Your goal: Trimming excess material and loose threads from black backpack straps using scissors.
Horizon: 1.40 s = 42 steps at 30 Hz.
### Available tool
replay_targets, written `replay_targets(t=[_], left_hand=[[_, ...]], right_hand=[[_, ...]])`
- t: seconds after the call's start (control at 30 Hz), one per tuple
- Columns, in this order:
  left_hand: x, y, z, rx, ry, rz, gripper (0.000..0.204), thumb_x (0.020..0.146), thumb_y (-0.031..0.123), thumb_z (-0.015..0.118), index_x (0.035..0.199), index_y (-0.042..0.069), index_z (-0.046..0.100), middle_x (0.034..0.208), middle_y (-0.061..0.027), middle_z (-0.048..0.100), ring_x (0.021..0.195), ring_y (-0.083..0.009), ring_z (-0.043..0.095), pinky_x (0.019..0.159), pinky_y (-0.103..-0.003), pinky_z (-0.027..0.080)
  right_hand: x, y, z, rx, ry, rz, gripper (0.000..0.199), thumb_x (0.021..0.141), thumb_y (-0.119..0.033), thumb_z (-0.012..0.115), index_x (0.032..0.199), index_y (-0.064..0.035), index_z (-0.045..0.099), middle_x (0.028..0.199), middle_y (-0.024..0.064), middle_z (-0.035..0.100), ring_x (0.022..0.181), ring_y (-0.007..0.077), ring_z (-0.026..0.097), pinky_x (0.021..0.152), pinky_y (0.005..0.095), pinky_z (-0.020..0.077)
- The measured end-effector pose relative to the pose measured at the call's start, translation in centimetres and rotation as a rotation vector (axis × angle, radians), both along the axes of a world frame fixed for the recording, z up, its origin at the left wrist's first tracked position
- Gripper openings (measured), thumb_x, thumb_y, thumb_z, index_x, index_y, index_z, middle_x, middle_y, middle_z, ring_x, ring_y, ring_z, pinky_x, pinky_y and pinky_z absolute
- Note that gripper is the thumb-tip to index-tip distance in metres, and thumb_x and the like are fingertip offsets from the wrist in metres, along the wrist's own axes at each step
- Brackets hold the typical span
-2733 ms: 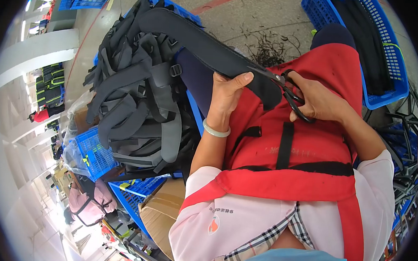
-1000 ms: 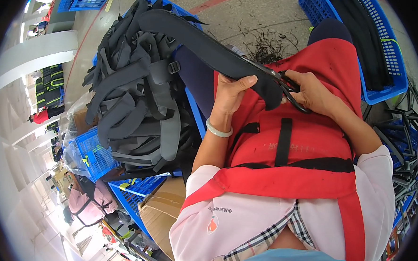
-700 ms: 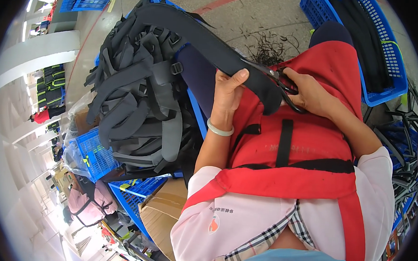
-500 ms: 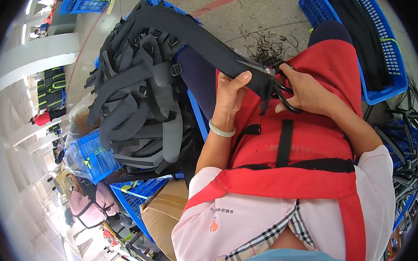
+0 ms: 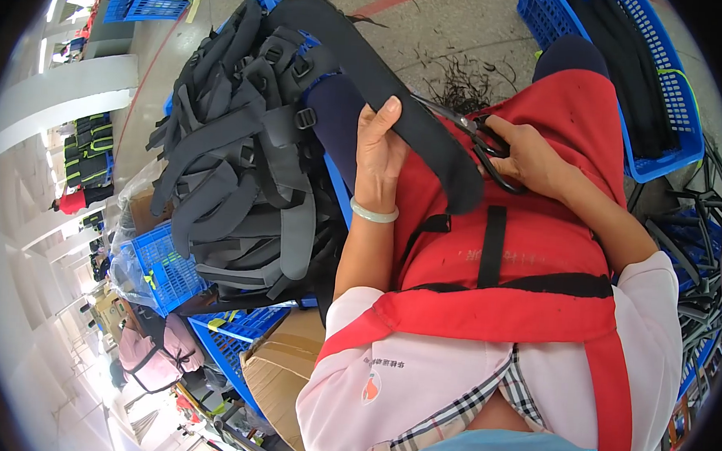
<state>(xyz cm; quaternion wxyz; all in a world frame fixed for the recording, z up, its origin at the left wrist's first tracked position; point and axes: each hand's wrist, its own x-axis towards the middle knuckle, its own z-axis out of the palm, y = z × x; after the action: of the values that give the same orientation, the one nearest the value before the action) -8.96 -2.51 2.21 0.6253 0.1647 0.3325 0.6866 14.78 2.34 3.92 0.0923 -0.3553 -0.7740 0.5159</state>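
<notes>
Under L fingers (image 5: 379, 137): padded strap (image 5: 400, 105), scissors (image 5: 483, 146) adjacent.

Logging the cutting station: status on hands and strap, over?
Left hand grips dark padded strap. Right hand holds scissors at strap's edge. Nothing blocking; strap pile alongside.

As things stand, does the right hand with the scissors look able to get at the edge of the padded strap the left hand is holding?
Probably yes. The right hand holds the scissors with the blades right at the upper edge of the dark padded strap, which the left hand grips just beside them. Nothing lies between blades and strap.
</notes>
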Motion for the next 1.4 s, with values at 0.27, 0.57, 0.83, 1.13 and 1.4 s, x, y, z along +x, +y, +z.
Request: replay_targets(t=[0.27,0.57,0.83,1.13,1.4], left_hand=[[1.9,-0.2,-0.3,0.002,0.044,-0.011,0.02,0.081,0.003,0.071,0.099,0.002,0.064,0.094,-0.0087,0.067,0.085,-0.0194,0.065,0.082,-0.033,0.052],[0.1,-0.2,-0.9,0.017,0.044,-0.048,0.021,0.08,0.004,0.072,0.098,0.002,0.063,0.09,-0.0091,0.068,0.08,-0.021,0.066,0.078,-0.034,0.055],[0.9,-0.5,-1.4,0.002,0.036,-0.05,0.02,0.079,0.003,0.073,0.096,0.004,0.061,0.088,-0.0065,0.066,0.08,-0.0189,0.065,0.077,-0.032,0.054],[1.4,-0.7,-1.0,0.022,0.05,-0.016,0.02,0.079,0.002,0.073,0.095,0.005,0.062,0.089,-0.0059,0.067,0.081,-0.0176,0.065,0.077,-0.031,0.053],[0.0,0.3,0.7,0.029,-0.14,-0.09,0.021,0.08,0.002,0.071,0.1,0.002,0.064,0.092,-0.0089,0.067,0.084,-0.0208,0.065,0.08,-0.035,0.054]], right_hand=[[-0.3,-0.2,-0.2,-0.005,-0.049,0.007,0.071,0.073,-0.05,0.075,0.109,0.0037,0.046,0.079,0.0259,0.057,0.078,0.0427,0.058,0.066,0.0453,0.0436],[0.5,0.5,0.6,0.04,-0.056,0.104,0.071,0.073,-0.034,0.078,0.12,0.0023,0.04,0.089,0.0273,0.059,0.085,0.0454,0.058,0.07,0.0482,0.0438],[0.6,0.5,0.1,0.067,-0.006,0.116,0.061,0.072,-0.019,0.076,0.115,0.0012,0.037,0.092,0.0278,0.058,0.086,0.0465,0.057,0.071,0.0489,0.0435],[-0.3,0.3,0.0,-0.003,-0.082,0.072,0.052,0.077,-0.018,0.074,0.113,0.0009,0.043,0.085,0.0268,0.06,0.085,0.0448,0.058,0.07,0.0467,0.0444],[-0.1,-0.3,0.1,-0.009,-0.016,0.03,0.041,0.081,-0.017,0.071,0.11,0.0012,0.048,0.087,0.0263,0.06,0.083,0.0441,0.058,0.07,0.0441,0.0442]])
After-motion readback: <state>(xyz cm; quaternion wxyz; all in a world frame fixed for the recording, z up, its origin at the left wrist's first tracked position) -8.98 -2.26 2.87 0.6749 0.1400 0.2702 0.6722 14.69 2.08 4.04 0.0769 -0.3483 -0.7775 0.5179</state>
